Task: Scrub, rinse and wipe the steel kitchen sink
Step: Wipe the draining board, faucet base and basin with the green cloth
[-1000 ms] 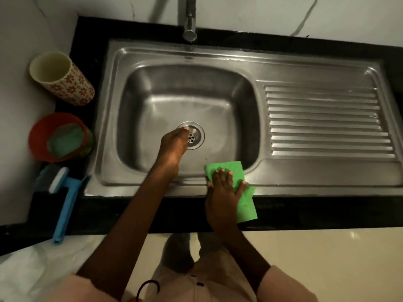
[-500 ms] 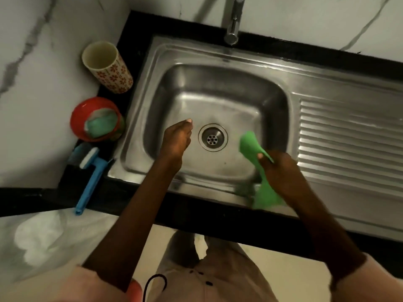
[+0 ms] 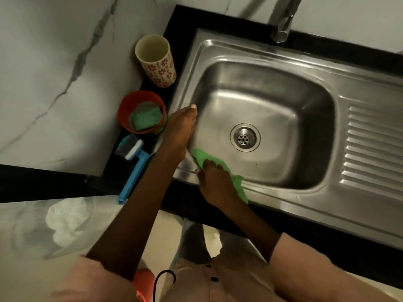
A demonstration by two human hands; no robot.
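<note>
- The right hand (image 3: 214,184) presses a crumpled green cloth (image 3: 204,156) against the near-left corner of the steel sink (image 3: 305,62), fingers curled over the fabric.
- The left hand (image 3: 181,129) rests on the basin's left rim, fingers straight, holding nothing.
- The brushed-metal basin has rounded corners, a round perforated drain (image 3: 245,137) and a ribbed drainboard (image 3: 375,149) at right.

Both arms reach in from around 6 o'clock, bare below short pink sleeves. Left hand (image 3: 182,127) is stretched flat, fingers straight and together, pointing toward 12. Right hand (image 3: 214,182) sits just beside it at 5 o'clock, palm down, fingers curled and bunching up green cloth (image 3: 201,155).
</note>
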